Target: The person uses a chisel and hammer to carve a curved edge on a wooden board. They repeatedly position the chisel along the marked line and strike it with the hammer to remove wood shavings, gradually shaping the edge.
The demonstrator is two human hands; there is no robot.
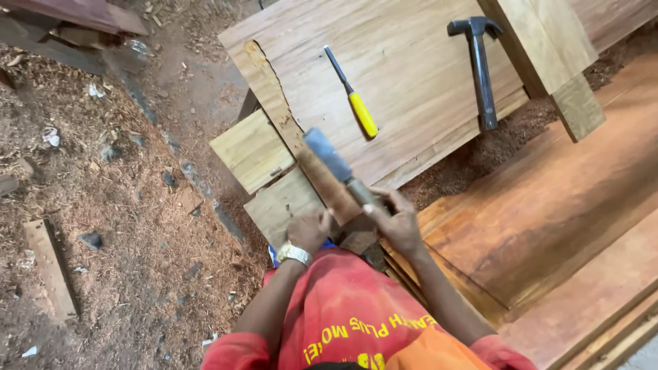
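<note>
My left hand (310, 229), a watch on its wrist, grips the near end of a narrow rough-edged wood strip (274, 103). The strip runs away from me along the edge of a wide pale board (411, 62). My right hand (397, 223) is closed around the wooden handle of a tool with a grey metal head (327, 152). The head is blurred and sits over the strip just ahead of my left hand. What kind of tool it is cannot be told.
A yellow-handled screwdriver-like tool (362, 113) and a black claw hammer (481, 75) lie on the pale board. A thick timber block (548, 48) stands at the far right. Reddish planks (548, 205) lie to the right. Short pale offcuts (250, 151) and sawdust-covered ground (103, 205) lie to the left.
</note>
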